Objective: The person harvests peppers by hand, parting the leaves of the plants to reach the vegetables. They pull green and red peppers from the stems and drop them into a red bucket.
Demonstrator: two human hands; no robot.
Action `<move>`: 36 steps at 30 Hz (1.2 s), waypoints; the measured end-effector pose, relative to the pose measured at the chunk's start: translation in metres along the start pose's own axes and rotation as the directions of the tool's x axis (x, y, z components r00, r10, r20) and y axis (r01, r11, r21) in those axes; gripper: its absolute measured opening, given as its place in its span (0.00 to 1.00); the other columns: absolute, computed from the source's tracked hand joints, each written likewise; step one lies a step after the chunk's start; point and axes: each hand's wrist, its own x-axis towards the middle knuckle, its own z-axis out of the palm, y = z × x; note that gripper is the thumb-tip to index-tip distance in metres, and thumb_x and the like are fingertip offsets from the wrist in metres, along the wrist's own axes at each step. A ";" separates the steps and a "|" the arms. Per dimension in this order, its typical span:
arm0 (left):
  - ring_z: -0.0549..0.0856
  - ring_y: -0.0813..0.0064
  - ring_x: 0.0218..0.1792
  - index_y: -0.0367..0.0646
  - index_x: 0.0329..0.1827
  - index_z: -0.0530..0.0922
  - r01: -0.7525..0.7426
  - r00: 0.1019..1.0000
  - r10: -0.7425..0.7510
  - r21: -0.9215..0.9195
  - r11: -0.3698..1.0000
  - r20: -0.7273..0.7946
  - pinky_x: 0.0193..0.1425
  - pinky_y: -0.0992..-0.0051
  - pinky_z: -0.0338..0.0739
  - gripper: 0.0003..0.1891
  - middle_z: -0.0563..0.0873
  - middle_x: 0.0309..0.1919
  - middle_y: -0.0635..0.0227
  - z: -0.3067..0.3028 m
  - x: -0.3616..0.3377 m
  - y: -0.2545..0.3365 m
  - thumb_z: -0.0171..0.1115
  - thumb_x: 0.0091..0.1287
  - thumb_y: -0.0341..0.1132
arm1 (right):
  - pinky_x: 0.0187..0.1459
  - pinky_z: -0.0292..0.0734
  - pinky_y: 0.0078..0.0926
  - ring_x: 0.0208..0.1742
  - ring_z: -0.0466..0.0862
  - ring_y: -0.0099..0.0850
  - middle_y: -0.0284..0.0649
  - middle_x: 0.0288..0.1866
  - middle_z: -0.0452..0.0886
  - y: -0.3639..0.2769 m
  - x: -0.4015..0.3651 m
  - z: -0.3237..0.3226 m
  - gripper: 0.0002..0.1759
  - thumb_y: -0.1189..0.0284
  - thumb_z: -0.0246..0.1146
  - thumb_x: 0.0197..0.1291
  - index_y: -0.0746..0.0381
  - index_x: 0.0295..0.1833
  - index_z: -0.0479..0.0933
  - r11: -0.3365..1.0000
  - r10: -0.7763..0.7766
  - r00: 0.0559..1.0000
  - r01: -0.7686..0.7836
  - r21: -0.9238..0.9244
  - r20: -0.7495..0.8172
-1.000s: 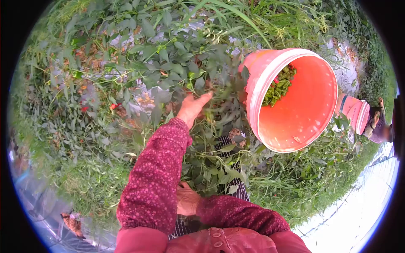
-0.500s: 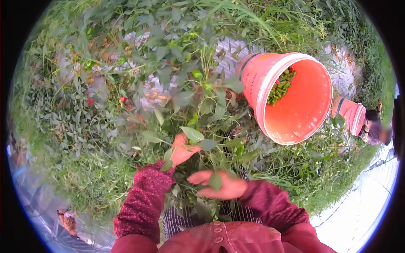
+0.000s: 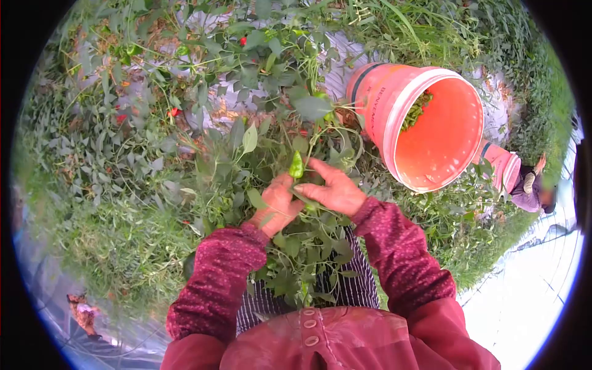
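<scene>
A light-green pepper (image 3: 296, 165) stands tip up among the leaves, between my two hands. My left hand (image 3: 275, 205) is closed just below and left of it, fingers curled in the foliage of the pepper plant (image 3: 293, 243). What those fingers grip is hidden. My right hand (image 3: 338, 190) reaches in from the right with thumb and forefinger apart, close beside the pepper's lower part. A pink bucket (image 3: 385, 105) lies tilted to the upper right, its mouth toward me, with green peppers (image 3: 416, 111) inside.
Red peppers (image 3: 174, 112) show among plants at the upper left. Pale plastic sheeting (image 3: 339, 58) covers soil between rows. Farther right, another person (image 3: 528, 188) is beside a second pink bucket (image 3: 502, 165). Tall grass (image 3: 394, 24) grows at the top.
Both hands have moved up and closer together around the green pepper, the right one from lower down near my lap. The buckets appear slightly shifted as the view moved.
</scene>
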 end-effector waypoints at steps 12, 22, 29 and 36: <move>0.79 0.63 0.52 0.37 0.67 0.59 -0.233 0.967 0.223 -0.076 0.969 -0.120 0.57 0.69 0.75 0.33 0.69 0.60 0.53 -0.050 -0.020 -0.028 0.61 0.58 0.33 | 0.54 0.72 0.25 0.48 0.80 0.24 0.33 0.48 0.78 0.009 -0.004 0.018 0.15 0.63 0.55 0.68 0.61 0.52 0.73 0.706 0.224 0.973 -0.120 0.698 -0.059; 0.73 0.59 0.61 0.46 0.57 0.74 -0.370 0.925 0.248 0.527 0.765 0.289 0.62 0.66 0.70 0.28 0.74 0.59 0.59 -0.089 0.036 -0.009 0.57 0.49 0.18 | 0.52 0.72 0.22 0.45 0.80 0.23 0.29 0.45 0.78 0.019 -0.005 0.038 0.12 0.65 0.55 0.68 0.61 0.49 0.74 0.702 0.116 0.991 -0.034 0.711 -0.067; 0.76 0.63 0.56 0.43 0.59 0.70 -0.181 0.880 -0.015 0.365 0.913 0.475 0.59 0.69 0.72 0.29 0.75 0.56 0.58 -0.082 0.029 -0.024 0.65 0.51 0.28 | 0.52 0.72 0.22 0.45 0.80 0.22 0.30 0.46 0.78 0.028 0.000 0.037 0.11 0.66 0.55 0.68 0.62 0.49 0.73 0.743 0.077 0.991 0.016 0.670 -0.109; 0.83 0.64 0.37 0.37 0.49 0.75 0.093 0.861 -0.222 0.288 0.953 0.458 0.46 0.71 0.76 0.20 0.82 0.35 0.56 -0.075 -0.003 -0.017 0.64 0.58 0.40 | 0.48 0.73 0.22 0.43 0.79 0.21 0.31 0.45 0.79 0.026 0.003 0.034 0.13 0.79 0.60 0.59 0.58 0.50 0.71 0.795 0.012 0.990 0.076 0.601 -0.142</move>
